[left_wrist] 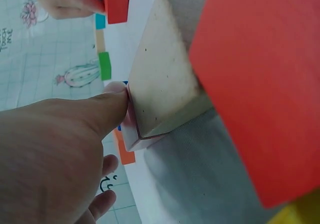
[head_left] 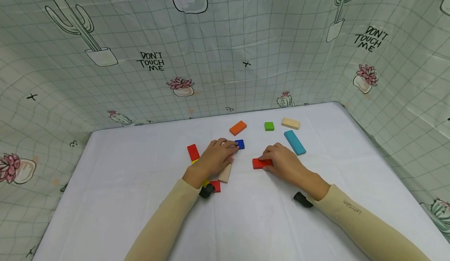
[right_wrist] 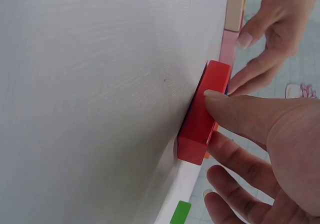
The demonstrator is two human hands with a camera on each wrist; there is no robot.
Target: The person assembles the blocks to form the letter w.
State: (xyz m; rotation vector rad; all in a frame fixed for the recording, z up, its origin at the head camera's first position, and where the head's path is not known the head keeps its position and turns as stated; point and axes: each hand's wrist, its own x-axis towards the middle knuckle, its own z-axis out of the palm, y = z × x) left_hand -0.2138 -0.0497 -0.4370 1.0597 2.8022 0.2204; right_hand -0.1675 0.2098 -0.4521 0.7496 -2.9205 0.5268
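Note:
My left hand (head_left: 214, 157) reaches over the middle of the table, its thumb on a pink block (left_wrist: 131, 131) and a fingertip at a small blue block (head_left: 241, 144). That pink block lies end to end with a plain wooden block (head_left: 225, 173). To the right, my right hand (head_left: 283, 161) pinches a red block (head_left: 258, 163) between thumb and fingers, low over the white cloth. In the right wrist view the red block (right_wrist: 202, 116) is tilted, and its thumb lies along one face. Part of the pink block is hidden by the left hand.
Left of the wooden block lie a red block (head_left: 193, 152), partly covered yellow pieces (head_left: 206, 182) and another red block (head_left: 216, 186). Farther back are orange (head_left: 238, 128), green (head_left: 269, 126), pale wooden (head_left: 290, 123) and light-blue (head_left: 295, 142) blocks. A patterned curtain (head_left: 218, 58) hangs behind.

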